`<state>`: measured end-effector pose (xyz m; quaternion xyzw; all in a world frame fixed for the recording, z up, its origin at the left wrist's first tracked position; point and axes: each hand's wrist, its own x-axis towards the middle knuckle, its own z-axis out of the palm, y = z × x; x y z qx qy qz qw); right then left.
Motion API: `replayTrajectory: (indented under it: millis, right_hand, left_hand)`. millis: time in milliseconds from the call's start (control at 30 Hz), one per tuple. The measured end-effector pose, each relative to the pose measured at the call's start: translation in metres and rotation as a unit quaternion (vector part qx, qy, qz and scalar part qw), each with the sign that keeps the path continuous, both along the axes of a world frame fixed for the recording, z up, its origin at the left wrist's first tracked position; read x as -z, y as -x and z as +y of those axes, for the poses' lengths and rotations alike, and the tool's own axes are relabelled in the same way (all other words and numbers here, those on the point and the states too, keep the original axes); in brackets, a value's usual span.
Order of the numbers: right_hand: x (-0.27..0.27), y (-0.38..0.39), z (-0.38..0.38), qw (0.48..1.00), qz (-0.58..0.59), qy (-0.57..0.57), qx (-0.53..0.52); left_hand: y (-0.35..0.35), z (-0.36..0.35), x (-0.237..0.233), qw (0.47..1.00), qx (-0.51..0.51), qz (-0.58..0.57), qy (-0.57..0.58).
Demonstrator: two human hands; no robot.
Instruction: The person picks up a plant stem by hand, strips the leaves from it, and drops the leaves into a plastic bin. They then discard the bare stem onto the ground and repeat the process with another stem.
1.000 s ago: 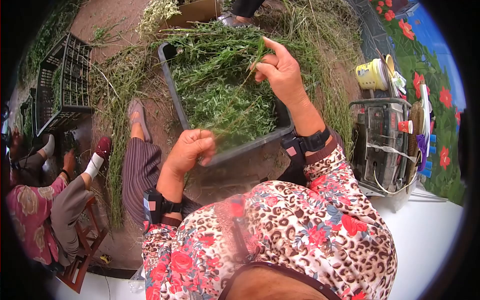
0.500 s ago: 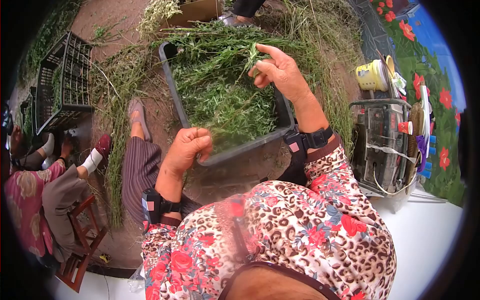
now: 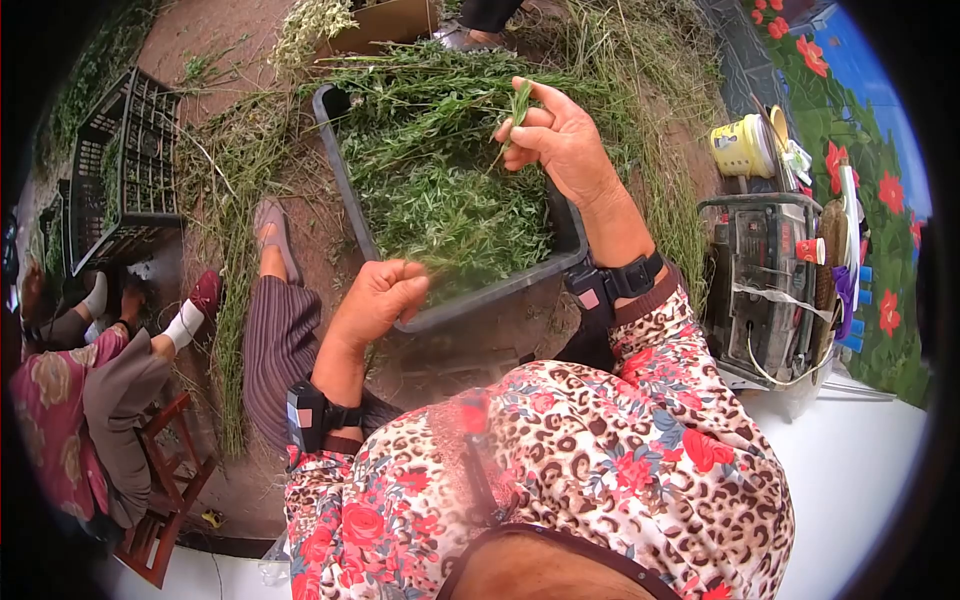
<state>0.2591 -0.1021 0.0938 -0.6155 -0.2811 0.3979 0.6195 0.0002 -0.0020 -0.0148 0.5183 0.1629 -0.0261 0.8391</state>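
A dark grey plastic tub (image 3: 350, 190) full of cut green leafy stalks (image 3: 455, 215) stands in front of me. Above its far right side, my right hand (image 3: 565, 150) pinches a small green sprig (image 3: 519, 108) between thumb and fingers. My left hand (image 3: 375, 303) is a closed fist at the tub's near left corner. Whatever it may hold is hidden inside the curled fingers. Long stalks lie across the tub's far rim.
Black crates (image 3: 125, 165) stand at the left, near a seated person (image 3: 115, 400) and a wooden stool (image 3: 170, 470). Loose stalks (image 3: 650, 150) litter the floor. At the right are a yellow bucket (image 3: 742, 147) and a wire-frame rack (image 3: 765, 270). A cardboard box (image 3: 385, 25) sits beyond the tub.
The greenery at my right hand's fingertips now shows as a single small upright sprig, where a larger clump showed before. My left fist has shifted slightly right.
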Motion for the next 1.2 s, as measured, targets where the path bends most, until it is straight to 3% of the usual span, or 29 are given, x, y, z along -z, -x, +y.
replayTrajectory:
  millis: [300,367,433,500,600,633,733,833,933,967,1067,1200]
  right_hand:
    - [-0.001,-0.001,-0.002,0.983,-0.172,0.059,0.026]
    - [-0.004,-0.002,-0.004,0.907,-0.411,0.089,-0.024]
    - [-0.002,-0.002,-0.005,0.816,-0.565,0.114,-0.053]
    - [0.010,-0.003,-0.006,0.748,-0.646,0.138,-0.061]
    - [0.016,-0.003,-0.005,0.707,-0.691,0.142,-0.044]
    - [0.016,-0.004,-0.004,0.712,-0.692,0.114,-0.034]
    - [0.008,-0.038,-0.011,0.885,-0.419,0.100,0.173]
    - [-0.010,-0.041,-0.015,0.945,-0.245,0.076,0.205]
    - [-0.004,-0.020,-0.011,0.940,-0.256,0.224,0.012]
    - [0.008,-0.019,-0.012,0.933,-0.282,0.221,-0.033]
    - [0.008,-0.010,-0.005,0.940,-0.275,0.201,-0.026]
    - [0.004,-0.006,-0.002,0.995,-0.084,0.042,-0.018]
  left_hand:
    - [-0.001,0.000,-0.005,0.999,-0.036,0.000,0.025]
    - [-0.002,0.000,-0.011,0.999,-0.045,0.006,0.022]
    - [-0.003,0.000,-0.013,0.999,-0.046,0.006,0.017]
    - [-0.004,0.001,-0.010,0.999,-0.038,0.001,0.012]
    - [-0.005,0.001,-0.010,0.999,-0.033,-0.006,0.007]
    - [-0.003,0.001,-0.010,0.999,-0.035,-0.002,0.016]
    - [0.004,0.004,-0.010,0.998,-0.049,0.004,0.041]
    - [0.003,0.005,-0.014,0.996,-0.060,-0.012,0.058]
    - [0.000,0.006,-0.014,0.997,-0.051,-0.029,0.054]
    - [0.000,0.006,-0.014,0.997,-0.052,-0.025,0.056]
    - [0.000,0.007,-0.008,0.998,-0.036,-0.030,0.048]
    - [-0.001,0.004,-0.008,0.997,-0.045,-0.020,0.059]
